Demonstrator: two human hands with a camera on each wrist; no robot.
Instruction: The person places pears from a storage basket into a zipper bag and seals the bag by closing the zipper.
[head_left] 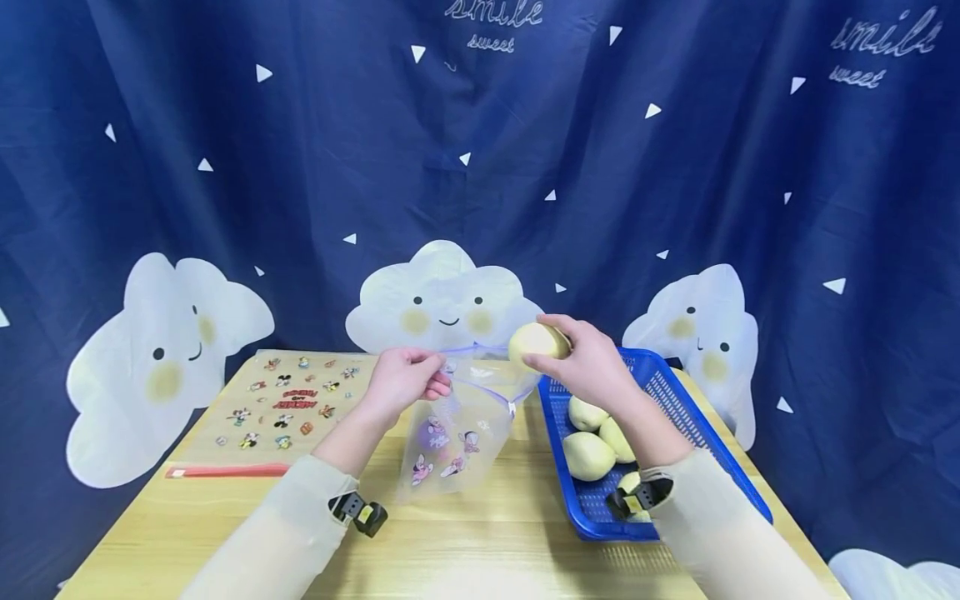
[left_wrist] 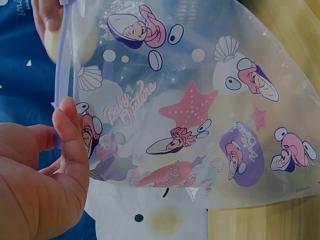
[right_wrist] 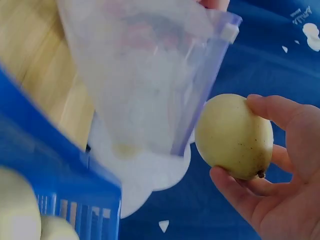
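A clear zip bag [head_left: 457, 442] printed with pink and purple cartoon figures hangs above the table, its purple slider edge uppermost. My left hand [head_left: 405, 382] pinches that edge at one corner; in the left wrist view the thumb and fingers [left_wrist: 70, 135] are on either side of it. In my right hand [head_left: 588, 358] is a pale yellow pear [head_left: 534, 343], held between thumb and fingers at the bag's mouth. The right wrist view has the pear [right_wrist: 234, 136] right beside the purple edge, with its stem end near the palm.
On the right stands a blue plastic basket [head_left: 573, 508] holding several pears [head_left: 588, 456]. Flat on the table's left side lies another printed bag [head_left: 255, 408] with a red slider strip [head_left: 225, 471]. Behind the wooden table [head_left: 450, 550] hangs a dark blue curtain [head_left: 465, 200] with clouds.
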